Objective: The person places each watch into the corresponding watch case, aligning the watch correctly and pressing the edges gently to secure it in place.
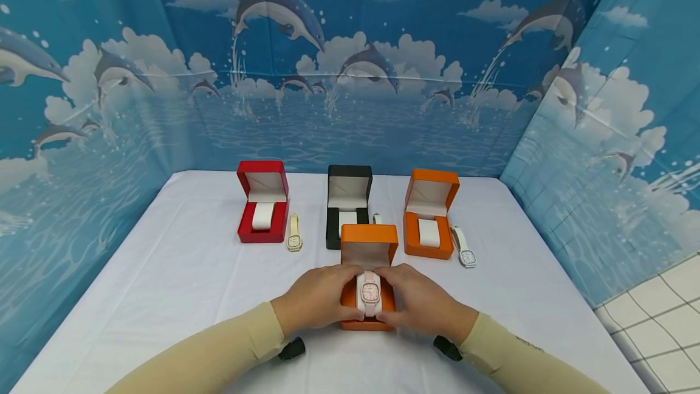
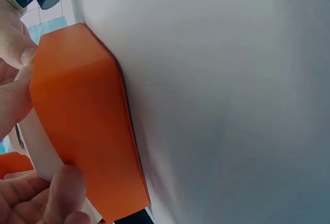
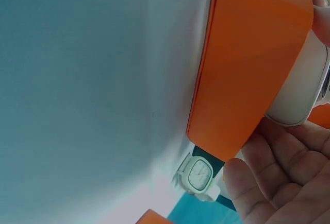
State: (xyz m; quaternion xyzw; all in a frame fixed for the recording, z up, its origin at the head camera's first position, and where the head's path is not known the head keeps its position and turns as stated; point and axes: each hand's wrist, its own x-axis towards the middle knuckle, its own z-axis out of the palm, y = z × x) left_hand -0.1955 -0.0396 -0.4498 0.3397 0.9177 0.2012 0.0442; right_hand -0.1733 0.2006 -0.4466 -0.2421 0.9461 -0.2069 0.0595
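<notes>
Small dark mark on the right sleeve (image 1: 529, 343), possibly lettering, too small to read; dial markings on the pink watch (image 1: 370, 292) likewise. Watch is strapped round a white cushion (image 1: 359, 289) at the mouth of the nearest orange box (image 1: 367, 325), lid up. Left hand (image 1: 317, 297) and right hand (image 1: 426, 303) grip the cushion, fingers at far end, thumbs near, dial between the hands.
</notes>
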